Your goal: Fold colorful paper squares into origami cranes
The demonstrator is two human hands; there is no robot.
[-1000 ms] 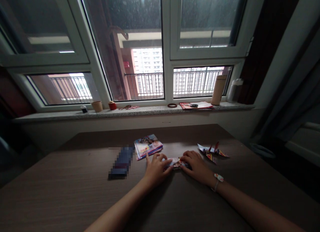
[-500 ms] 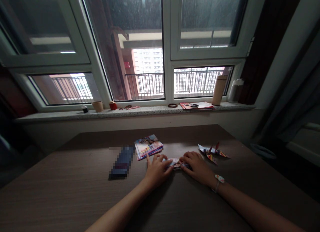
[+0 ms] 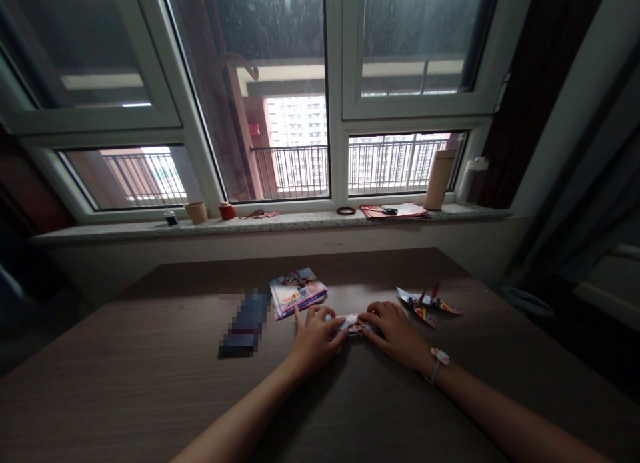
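A white-framed window (image 3: 335,63) stands behind a brown wood-grain table (image 3: 150,383), with a speckled grey stone sill (image 3: 300,222) between them. On the table, a dark blue rectangular item (image 3: 245,322), blurred by pixels, lies left of the left hand (image 3: 315,333). That hand grips the left end of a small, colourfully printed paper piece (image 3: 354,324), thumb in front and fingers over it; the right hand (image 3: 397,333) grasps its right end likewise. The paper lies low at the tabletop, just nearer than a stack of printed paper sheets (image 3: 299,292). Pointed, folded multicoloured paper shapes (image 3: 424,315) sit beyond the right hand, whose wrist wears a pale charm bracelet (image 3: 439,356).
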